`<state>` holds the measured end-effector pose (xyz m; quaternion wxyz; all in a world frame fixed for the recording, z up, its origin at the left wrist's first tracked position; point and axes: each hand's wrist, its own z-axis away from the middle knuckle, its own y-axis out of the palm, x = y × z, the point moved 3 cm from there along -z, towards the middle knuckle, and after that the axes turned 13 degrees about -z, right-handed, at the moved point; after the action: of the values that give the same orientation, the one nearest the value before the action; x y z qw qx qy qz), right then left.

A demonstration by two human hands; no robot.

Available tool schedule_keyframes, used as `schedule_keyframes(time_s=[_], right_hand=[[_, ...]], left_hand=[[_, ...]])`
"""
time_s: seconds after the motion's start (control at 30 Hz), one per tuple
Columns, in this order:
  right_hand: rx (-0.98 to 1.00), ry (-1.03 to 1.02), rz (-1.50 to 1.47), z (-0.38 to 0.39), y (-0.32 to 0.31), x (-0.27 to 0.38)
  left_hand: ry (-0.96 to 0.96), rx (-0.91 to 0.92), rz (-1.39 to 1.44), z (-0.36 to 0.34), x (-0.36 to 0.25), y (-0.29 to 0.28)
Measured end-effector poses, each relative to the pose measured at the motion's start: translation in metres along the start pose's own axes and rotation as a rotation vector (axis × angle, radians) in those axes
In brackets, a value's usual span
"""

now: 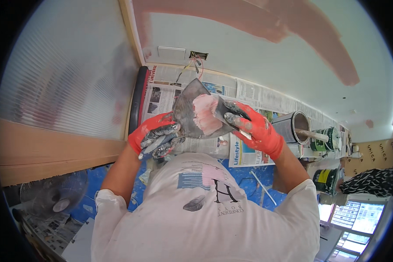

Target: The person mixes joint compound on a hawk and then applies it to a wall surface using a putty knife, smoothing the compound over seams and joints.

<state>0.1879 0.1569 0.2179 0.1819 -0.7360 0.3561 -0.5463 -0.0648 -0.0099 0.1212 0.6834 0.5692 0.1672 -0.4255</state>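
My left hand (155, 135), in a smeared red glove with grey fingers, is closed on a grey tool handle (159, 144) at the left edge of a dark flat plate (187, 118). A mound of pink paste (205, 113) lies on the plate. My right hand (259, 133), gloved the same way, grips the plate's right side with thumb and fingers; a narrow pale edge shows below its fingers, too hidden to identify. Both hands are raised over newspaper.
Newspaper (166, 72) runs along a wall (327, 65) with pink patches and dangling wires (197, 63). Paint cans (288, 126) stand at right. A ribbed panel (69, 74) is at left, a fan (52, 192) below it. Blue sheeting (240, 179) covers the floor.
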Motion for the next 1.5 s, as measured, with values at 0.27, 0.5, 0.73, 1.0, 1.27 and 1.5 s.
schedule_keyframes(time_s=[0.27,0.5,0.73,1.0,1.27,1.5], right_hand=[[0.033,0.059,0.302,0.016,-0.009,-0.023],[-0.524,0.230,0.435,-0.006,0.012,-0.006],[-0.612,0.219,0.207,-0.018,0.062,-0.018],[-0.512,0.071,0.391,-0.024,0.065,-0.022],[-0.560,0.064,0.188,-0.025,0.075,-0.025],[-0.501,0.090,0.221,-0.024,0.072,-0.027]], left_hand=[[0.079,-0.054,-0.044,-0.009,0.005,0.014],[0.687,-0.455,-1.291,-0.046,0.036,-0.012],[0.604,-0.472,-1.433,-0.041,0.016,0.036],[0.800,-0.497,-1.597,-0.044,0.023,0.031],[0.952,-0.600,-1.764,-0.039,0.035,0.024],[0.792,-0.606,-1.550,-0.046,0.041,0.010]])
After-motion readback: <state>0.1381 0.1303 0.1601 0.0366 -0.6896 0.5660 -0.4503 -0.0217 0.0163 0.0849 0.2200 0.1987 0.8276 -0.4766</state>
